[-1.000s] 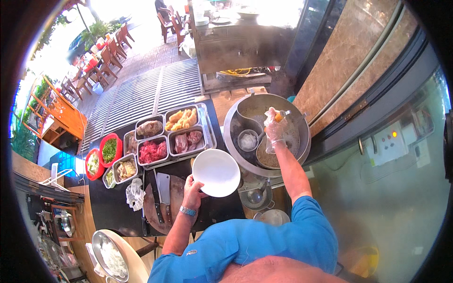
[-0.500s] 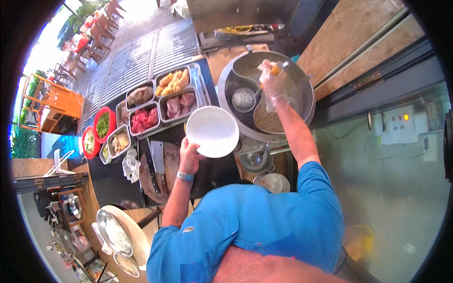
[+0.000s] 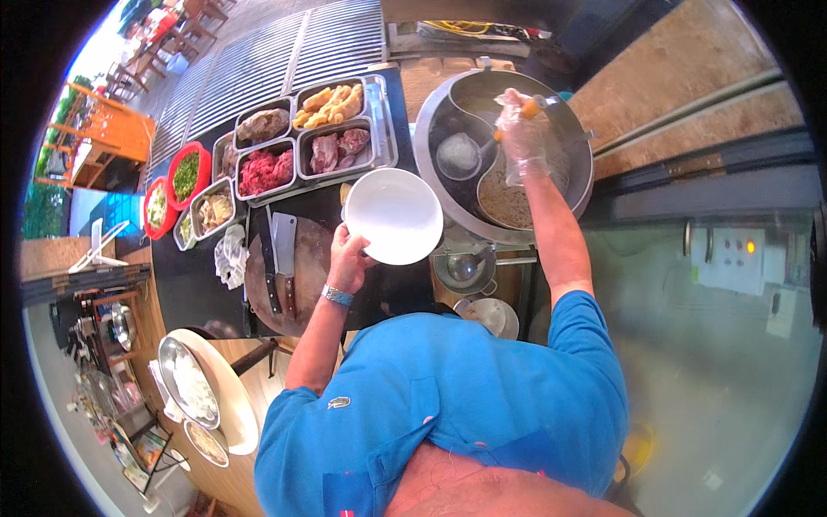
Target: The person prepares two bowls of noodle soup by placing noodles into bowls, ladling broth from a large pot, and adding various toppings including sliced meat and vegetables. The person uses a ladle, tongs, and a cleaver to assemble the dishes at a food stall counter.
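My left hand (image 3: 348, 260) grips the near left rim of a white bowl (image 3: 394, 215) and holds it over the black counter. Nothing shows inside the bowl. Wearing a clear plastic glove, my right hand (image 3: 522, 145) is closed around the orange-and-metal handle of a strainer (image 3: 458, 157). The strainer's round basket, with whitish contents, sits in the darker left compartment of a large round pot (image 3: 582, 177). A curved divider splits this pot, and cloudy broth with bits fills the other compartment, under my right hand.
Steel trays of meat (image 3: 267, 172) and fried pieces (image 3: 329, 106) stand at the far left, beside red baskets of chopped greens (image 3: 186, 177). A cleaver (image 3: 283, 246) and a knife lie on a round chopping board (image 3: 314, 258). A small pot (image 3: 463, 271) sits below the large one.
The whole view has shifted, so the counter and pot appear higher and the pot farther right. Both hands keep their holds, and the strainer stays in the left compartment.
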Demonstrator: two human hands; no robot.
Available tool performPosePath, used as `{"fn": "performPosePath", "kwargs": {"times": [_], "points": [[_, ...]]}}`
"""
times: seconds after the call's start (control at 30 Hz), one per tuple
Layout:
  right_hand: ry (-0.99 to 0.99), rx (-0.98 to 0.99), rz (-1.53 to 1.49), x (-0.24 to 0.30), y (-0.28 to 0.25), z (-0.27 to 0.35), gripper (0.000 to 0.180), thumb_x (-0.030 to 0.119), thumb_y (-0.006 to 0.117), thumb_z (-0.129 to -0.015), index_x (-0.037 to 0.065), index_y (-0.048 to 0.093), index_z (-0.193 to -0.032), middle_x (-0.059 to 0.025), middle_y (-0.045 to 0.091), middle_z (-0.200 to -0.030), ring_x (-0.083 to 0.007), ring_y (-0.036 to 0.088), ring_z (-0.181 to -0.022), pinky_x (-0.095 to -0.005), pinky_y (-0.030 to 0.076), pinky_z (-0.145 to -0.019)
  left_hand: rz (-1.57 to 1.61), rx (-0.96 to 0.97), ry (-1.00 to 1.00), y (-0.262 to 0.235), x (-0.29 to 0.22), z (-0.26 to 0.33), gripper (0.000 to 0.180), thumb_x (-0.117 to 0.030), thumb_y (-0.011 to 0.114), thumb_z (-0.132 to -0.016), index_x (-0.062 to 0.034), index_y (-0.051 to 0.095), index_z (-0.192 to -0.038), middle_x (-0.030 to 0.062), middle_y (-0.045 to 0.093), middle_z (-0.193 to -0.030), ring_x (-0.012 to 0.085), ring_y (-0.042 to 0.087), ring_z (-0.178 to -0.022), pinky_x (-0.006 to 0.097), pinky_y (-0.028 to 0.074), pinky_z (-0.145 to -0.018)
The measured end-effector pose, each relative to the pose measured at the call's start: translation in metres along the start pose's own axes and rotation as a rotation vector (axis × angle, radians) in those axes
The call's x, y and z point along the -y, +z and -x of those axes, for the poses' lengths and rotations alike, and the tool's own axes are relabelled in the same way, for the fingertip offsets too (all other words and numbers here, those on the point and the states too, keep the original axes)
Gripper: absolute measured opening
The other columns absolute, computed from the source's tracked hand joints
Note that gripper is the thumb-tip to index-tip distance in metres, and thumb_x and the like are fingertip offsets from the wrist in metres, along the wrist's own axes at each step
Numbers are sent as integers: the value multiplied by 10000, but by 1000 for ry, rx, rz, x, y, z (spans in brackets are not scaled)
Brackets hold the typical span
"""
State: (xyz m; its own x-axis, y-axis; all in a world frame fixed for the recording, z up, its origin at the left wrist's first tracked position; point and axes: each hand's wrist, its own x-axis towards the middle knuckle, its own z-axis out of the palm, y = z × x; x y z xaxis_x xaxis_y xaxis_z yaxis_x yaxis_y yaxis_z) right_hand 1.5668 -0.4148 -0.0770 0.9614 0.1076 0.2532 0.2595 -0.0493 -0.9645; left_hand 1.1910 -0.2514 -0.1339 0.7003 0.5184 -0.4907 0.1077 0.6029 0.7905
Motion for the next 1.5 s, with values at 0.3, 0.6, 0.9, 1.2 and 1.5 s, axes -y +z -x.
{"fn": "performPosePath", "kwargs": {"times": [0.3, 0.6, 0.9, 1.2, 1.5], "points": [[47, 28, -36, 15, 4, 21, 246, 268, 679, -1030, 26, 685, -987, 22, 560, -697, -71, 530, -608, -267, 453, -567, -12, 31, -90, -15, 17, 31, 574, -44, 618, -850, -51, 426, -1391, 109, 606, -1178, 199, 678, -1000, 388, 659, -723], [74, -9, -83, 30, 12, 44, 268, 286, 671, -1036, 18, 663, -1020, 12, 567, -744, -84, 529, -622, -281, 452, -580, -7, 28, -149, -21, 4, 55, 577, -57, 622, -812, -55, 447, -1362, 75, 606, -1136, 142, 636, -941, 251, 524, -612], [53, -26, -81, 23, 16, 47, 304, 308, 688, -1028, 8, 635, -1033, 5, 557, -767, -90, 523, -651, -300, 483, -630, -7, 32, -135, -28, 2, 54, 563, -43, 607, -817, -32, 443, -1356, 86, 608, -1132, 155, 652, -937, 259, 555, -610], [61, -41, -53, 28, 17, 54, 277, 286, 698, -1020, 15, 645, -1042, 4, 577, -779, -78, 534, -653, -284, 482, -619, -20, 65, -134, -32, 6, 61, 606, -80, 637, -803, -40, 434, -1373, 94, 610, -1151, 173, 666, -974, 298, 593, -654], [1, -56, -90, 15, 5, 51, 248, 269, 707, -1015, 28, 663, -1055, 13, 576, -771, -72, 507, -637, -269, 453, -584, -16, 73, -130, -30, 16, 67, 596, -67, 632, -806, -40, 438, -1369, 90, 607, -1139, 166, 661, -961, 281, 559, -625]]}}
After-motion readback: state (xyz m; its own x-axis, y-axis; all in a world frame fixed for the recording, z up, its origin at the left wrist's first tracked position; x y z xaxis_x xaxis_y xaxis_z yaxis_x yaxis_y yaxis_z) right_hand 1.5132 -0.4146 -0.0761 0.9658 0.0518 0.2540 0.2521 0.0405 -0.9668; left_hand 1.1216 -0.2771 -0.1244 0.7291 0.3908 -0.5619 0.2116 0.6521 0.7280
